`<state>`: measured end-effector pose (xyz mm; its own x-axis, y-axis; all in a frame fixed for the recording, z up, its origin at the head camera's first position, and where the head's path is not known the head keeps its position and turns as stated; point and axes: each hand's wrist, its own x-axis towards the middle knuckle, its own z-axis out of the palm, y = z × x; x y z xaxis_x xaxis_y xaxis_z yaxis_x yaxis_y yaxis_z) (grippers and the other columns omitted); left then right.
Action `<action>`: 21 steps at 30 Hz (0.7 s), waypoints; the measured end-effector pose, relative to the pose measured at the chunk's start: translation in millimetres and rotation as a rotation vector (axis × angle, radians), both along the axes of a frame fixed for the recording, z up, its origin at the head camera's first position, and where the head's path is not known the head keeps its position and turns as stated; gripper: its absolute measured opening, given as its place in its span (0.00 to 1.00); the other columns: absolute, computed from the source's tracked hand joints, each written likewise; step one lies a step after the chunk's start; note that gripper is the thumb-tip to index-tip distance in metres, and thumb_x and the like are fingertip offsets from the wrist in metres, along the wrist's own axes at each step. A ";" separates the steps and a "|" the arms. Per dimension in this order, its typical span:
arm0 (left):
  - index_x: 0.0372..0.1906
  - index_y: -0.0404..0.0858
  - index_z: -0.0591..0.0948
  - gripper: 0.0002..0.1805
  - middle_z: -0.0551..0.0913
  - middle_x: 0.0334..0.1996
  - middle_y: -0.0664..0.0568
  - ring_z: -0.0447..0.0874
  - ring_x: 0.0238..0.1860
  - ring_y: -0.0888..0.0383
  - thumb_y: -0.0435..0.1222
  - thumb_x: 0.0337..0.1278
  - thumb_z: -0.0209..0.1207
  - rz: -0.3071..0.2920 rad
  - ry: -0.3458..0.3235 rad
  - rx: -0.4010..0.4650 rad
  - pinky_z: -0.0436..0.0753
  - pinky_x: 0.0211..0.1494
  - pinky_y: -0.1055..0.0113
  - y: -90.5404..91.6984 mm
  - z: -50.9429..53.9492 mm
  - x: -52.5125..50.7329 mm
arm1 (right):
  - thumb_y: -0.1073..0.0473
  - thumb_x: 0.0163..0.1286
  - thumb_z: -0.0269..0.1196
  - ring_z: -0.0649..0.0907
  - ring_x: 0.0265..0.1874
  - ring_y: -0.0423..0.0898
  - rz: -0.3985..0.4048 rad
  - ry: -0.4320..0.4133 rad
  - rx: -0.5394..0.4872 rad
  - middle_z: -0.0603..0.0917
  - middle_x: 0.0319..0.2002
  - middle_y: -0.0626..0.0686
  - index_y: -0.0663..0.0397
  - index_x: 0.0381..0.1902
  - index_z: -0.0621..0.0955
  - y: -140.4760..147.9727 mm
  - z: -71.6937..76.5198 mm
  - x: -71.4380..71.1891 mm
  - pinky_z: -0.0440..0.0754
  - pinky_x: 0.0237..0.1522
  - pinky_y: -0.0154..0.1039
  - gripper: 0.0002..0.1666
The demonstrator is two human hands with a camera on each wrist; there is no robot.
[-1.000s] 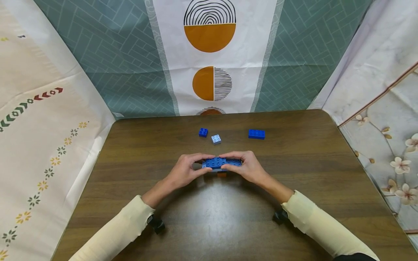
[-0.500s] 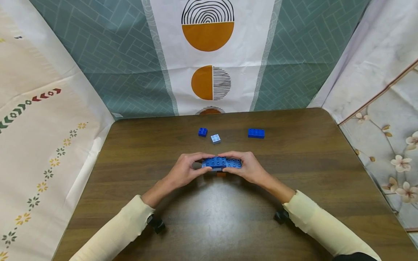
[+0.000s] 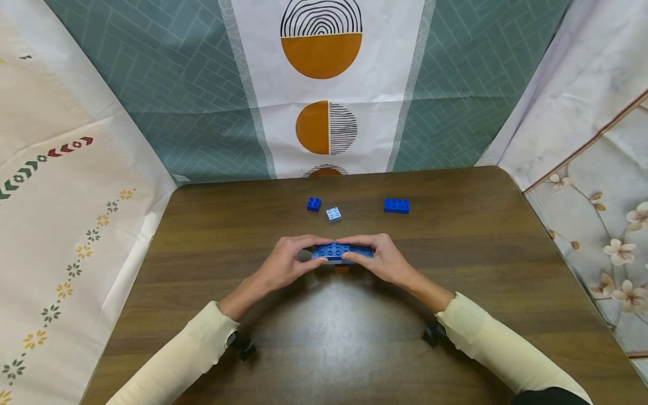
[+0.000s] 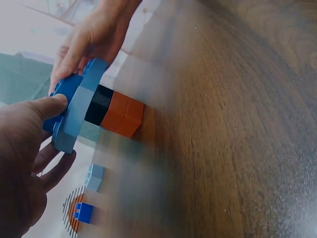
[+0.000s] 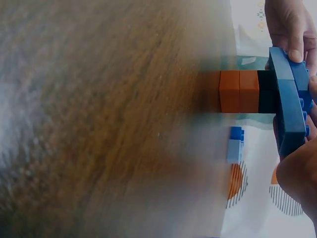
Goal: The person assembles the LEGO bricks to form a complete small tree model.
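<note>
A toy-brick stack stands in front of me. Its base is two orange bricks (image 5: 239, 91) with a black brick (image 5: 267, 91) on them. Across that lies a layer of light blue bricks (image 4: 74, 116), wider than the column. A darker blue brick (image 3: 331, 250) sits on top of the layer. My left hand (image 3: 286, 261) pinches the left end of the blue bricks, thumb on the near side and fingers on the far side. My right hand (image 3: 382, 259) pinches them nearer the right, its thumb against the dark blue brick's near edge.
Behind the stack on the wooden table (image 3: 228, 225) lie a small blue brick (image 3: 314, 204), a small pale blue brick (image 3: 333, 214) and a longer blue brick (image 3: 396, 206). Patterned cloths (image 3: 212, 140) hang beyond the table's far and side edges.
The right thumb has lifted slightly and shifted left towards the dark blue brick since half a second ago. Both hands stay on the stack, and the loose bricks have not moved.
</note>
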<state>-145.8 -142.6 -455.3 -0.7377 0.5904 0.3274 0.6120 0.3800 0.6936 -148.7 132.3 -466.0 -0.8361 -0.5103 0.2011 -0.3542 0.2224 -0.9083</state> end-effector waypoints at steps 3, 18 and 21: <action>0.64 0.43 0.86 0.21 0.89 0.57 0.53 0.88 0.53 0.60 0.40 0.69 0.71 0.005 0.006 -0.003 0.88 0.54 0.53 0.1 -0.5 0.5 | 0.59 0.73 0.73 0.88 0.43 0.47 0.004 -0.002 0.001 0.90 0.55 0.49 0.47 0.60 0.89 -0.2 -0.2 -1.1 0.88 0.44 0.38 0.19; 0.62 0.46 0.87 0.18 0.89 0.56 0.56 0.88 0.56 0.57 0.37 0.72 0.68 0.074 -0.085 0.146 0.87 0.55 0.48 1.7 -15.2 3.3 | 0.59 0.72 0.73 0.89 0.49 0.44 0.023 0.004 0.017 0.90 0.54 0.50 0.50 0.59 0.89 1.4 1.6 -4.4 0.88 0.50 0.39 0.19; 0.60 0.46 0.88 0.16 0.90 0.54 0.57 0.88 0.56 0.57 0.37 0.71 0.69 0.098 -0.100 0.184 0.87 0.55 0.48 3.2 -18.8 3.9 | 0.59 0.72 0.74 0.90 0.49 0.44 0.028 0.007 0.014 0.90 0.54 0.51 0.51 0.59 0.89 1.5 0.5 -5.3 0.88 0.50 0.40 0.19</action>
